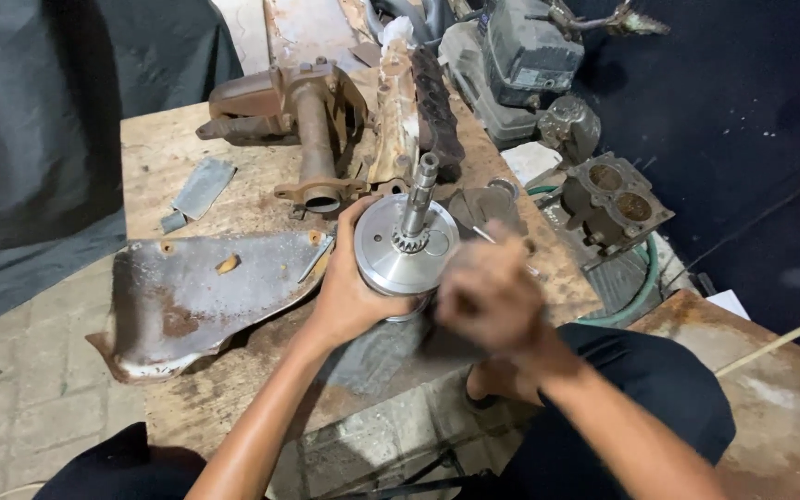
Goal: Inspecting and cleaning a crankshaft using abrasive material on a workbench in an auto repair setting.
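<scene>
On the worn wooden board [233, 389] that serves as a workbench, the left hand [349, 287] holds a round, silver metal drum with a toothed steel shaft standing up from its middle [406, 245]. The fingers of this hand are curled around the left side of the drum, with the thumb on its rim, so the drum is gripped from one side only, near the front edge of the board. The shaft leans a little away from the person.

The right hand [485, 296] is just beside the drum, on its right, and it is blurred. Its fingers seem bent together, maybe pinching a thin pale rod [483, 236] that points toward the drum face, but I cannot tell this for sure.

In my judgement the main risk is the one-sided grip. The drum looks heavy and smooth, and if the right hand pushes or twists hard, the drum may turn in the palm or slip off toward the person's dark trousers [641, 389]. The small gear teeth low on the shaft are close to both hands, so a slip can scrape a finger there. A small part near the drum face could also jump away and get lost among the clutter.

Just left of the drum lies a rusty, bent sheet-metal cover [196, 296], and behind it a brown rusted cast housing with a tube [312, 130]. A grey cylinder block with two bores [618, 199] sits well apart at the right.
</scene>
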